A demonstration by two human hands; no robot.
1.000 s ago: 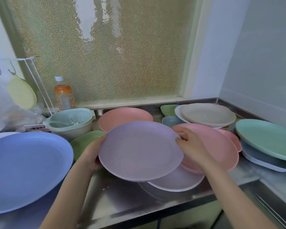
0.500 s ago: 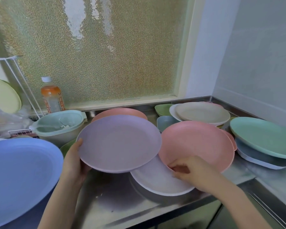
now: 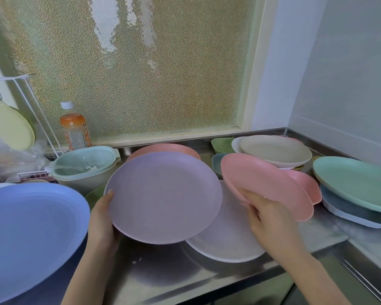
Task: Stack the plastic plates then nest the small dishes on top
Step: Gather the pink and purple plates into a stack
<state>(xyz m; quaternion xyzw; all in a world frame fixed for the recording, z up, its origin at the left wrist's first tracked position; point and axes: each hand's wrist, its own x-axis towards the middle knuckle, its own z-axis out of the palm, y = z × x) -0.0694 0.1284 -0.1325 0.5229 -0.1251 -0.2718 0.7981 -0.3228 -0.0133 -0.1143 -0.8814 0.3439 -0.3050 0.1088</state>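
Note:
My left hand (image 3: 102,219) grips the left rim of a lilac plate (image 3: 163,197) held above the steel counter. My right hand (image 3: 266,216) grips the near edge of a pink plate (image 3: 266,183), lifted and tilted. Under both lies a pale white-rimmed plate (image 3: 224,241) flat on the counter. Another pink plate (image 3: 163,148) shows behind the lilac one, and a small pink dish (image 3: 306,183) lies behind the lifted one. A beige plate (image 3: 275,149) rests on a stack at the back right. Small green (image 3: 222,144) and blue (image 3: 218,161) dishes sit beside that stack.
A large blue plate (image 3: 31,234) fills the near left. A mint plate (image 3: 356,181) rests on a grey-blue dish (image 3: 350,210) at right. A mint strainer bowl (image 3: 84,166), an orange bottle (image 3: 74,128) and a wire rack (image 3: 31,137) stand at back left. The counter edge (image 3: 207,285) runs near me.
My right hand let go of the lilac plate, dropped to the pink plate, took its near edge and raised it. The left hand carried the lilac plate slightly left.

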